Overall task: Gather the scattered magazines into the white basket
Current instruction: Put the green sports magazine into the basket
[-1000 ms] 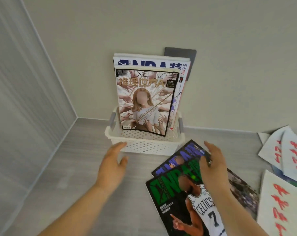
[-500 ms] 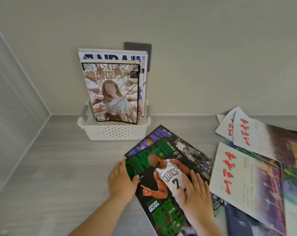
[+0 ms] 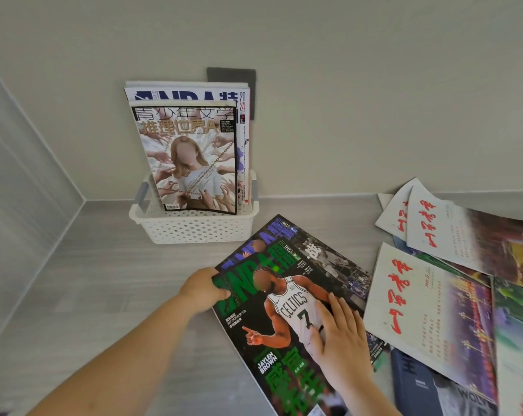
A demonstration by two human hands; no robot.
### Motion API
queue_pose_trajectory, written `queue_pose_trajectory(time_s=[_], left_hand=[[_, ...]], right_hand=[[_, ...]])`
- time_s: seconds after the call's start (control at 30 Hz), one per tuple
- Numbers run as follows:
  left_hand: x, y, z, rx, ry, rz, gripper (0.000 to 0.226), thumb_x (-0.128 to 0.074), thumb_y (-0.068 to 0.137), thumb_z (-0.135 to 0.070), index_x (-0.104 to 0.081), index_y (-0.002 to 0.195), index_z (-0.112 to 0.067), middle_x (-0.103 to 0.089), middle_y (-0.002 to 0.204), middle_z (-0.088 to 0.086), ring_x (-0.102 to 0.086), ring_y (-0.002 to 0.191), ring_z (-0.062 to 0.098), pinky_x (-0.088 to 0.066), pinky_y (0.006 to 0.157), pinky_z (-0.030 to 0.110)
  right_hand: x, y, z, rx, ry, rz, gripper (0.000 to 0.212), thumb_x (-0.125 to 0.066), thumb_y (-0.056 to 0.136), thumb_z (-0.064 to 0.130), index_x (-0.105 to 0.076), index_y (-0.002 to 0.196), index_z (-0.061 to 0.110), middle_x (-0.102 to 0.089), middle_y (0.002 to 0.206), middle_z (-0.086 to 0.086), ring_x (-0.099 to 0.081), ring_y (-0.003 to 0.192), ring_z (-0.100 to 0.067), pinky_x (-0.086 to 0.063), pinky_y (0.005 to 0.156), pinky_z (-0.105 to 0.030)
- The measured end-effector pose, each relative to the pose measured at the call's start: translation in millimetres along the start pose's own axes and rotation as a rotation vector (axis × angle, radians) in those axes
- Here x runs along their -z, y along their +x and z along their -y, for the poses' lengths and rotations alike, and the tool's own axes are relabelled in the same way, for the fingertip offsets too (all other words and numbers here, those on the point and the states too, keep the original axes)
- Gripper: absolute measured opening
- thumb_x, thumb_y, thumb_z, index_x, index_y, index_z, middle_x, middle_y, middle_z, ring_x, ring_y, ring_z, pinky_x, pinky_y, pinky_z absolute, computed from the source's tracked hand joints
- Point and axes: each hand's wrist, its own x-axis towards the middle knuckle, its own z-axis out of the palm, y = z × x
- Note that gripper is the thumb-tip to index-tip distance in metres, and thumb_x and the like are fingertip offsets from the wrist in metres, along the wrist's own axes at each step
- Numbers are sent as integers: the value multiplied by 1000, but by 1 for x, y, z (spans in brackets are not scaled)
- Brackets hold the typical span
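Note:
A white perforated basket stands against the back wall with several magazines upright in it, the front one showing a woman among reaching hands. A green basketball magazine lies on the grey surface on top of other dark magazines. My left hand grips its top-left corner, thumb over the cover. My right hand lies flat on the cover's lower right, fingers straight.
White magazines with red lettering and others are scattered at the right, overlapping. A dark blue book lies at the lower right. A wall closes the left side. A grey patch is on the back wall.
Both hands came down from near the basket onto the green magazine. My left hand now grips its corner, and my right hand lies flat on the cover.

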Motion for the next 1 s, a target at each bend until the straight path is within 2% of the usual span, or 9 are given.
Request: queue_pose_trajectory(time_s=[0.1,0.17,0.3,0.43,0.5,0.57,0.7,0.83,1.0], left_hand=[[7,-8,-3,-94,-45,-1,17,-59,82,-7,-47,76,-18,-60,96,9,-55,85,18,-41,60,20],[13,-15,-5,-150,-83,-4,30,-58,82,-7,-39,66,-22,-54,78,-2,-51,70,9,-36,52,17],[27,-34,-9,-237,-225,-71,30,-59,81,-2,-41,64,-19,-49,67,-2,-48,64,11,-38,57,22],[49,-53,-14,-325,-296,-133,27,-61,79,0,-46,66,-17,-54,71,2,-50,68,15,-41,62,27],[62,-61,-14,-355,-306,-174,25,-62,78,0,-47,67,-16,-57,75,6,-53,72,18,-43,68,30],[78,-70,-14,-388,-323,-219,26,-63,77,1,-49,65,-17,-58,72,4,-56,69,15,-46,67,26],[114,-80,-19,-469,-362,-337,34,-63,75,7,-51,61,-22,-55,64,-5,-55,48,-9,-40,48,2],[150,-79,-27,-533,-402,-461,34,-63,76,6,-53,64,-25,-56,68,-7,-54,48,-15,-41,52,1],[200,-79,-60,-673,-471,-693,22,-62,76,6,-56,85,-12,-53,68,-10,-53,47,-17,-41,51,-1]], right_hand=[[3,0,1,-21,56,5,44,-29,82,42,-63,97,20,-73,101,-7,-69,94,-25,-32,94,-34],[6,3,1,11,158,-32,55,-37,67,45,-64,103,14,-68,111,-11,-65,101,-30,-44,94,-41],[31,12,11,-74,502,-260,76,-45,65,46,-42,131,9,-42,141,-15,-38,131,-34,-29,108,-47],[75,29,19,-24,861,-166,42,-60,78,18,-50,118,12,-60,106,-2,-58,103,-24,-47,86,-28],[95,34,22,-24,954,-107,22,-55,83,0,-58,104,7,-61,95,-4,-60,80,-16,-47,62,-7],[109,37,25,27,961,-89,14,-54,83,-3,-63,83,8,-65,83,-7,-57,67,-10,-42,48,-1],[133,43,47,146,913,-93,26,-56,82,-3,-56,67,19,-66,61,6,-60,58,-9,-47,52,-9],[164,53,75,286,793,-162,26,-57,82,1,-50,68,22,-64,81,-15,-59,78,-22,-44,70,-33],[219,65,111,429,859,-356,22,-54,83,-1,-50,75,19,-59,70,4,-57,54,8,-41,52,-5]])
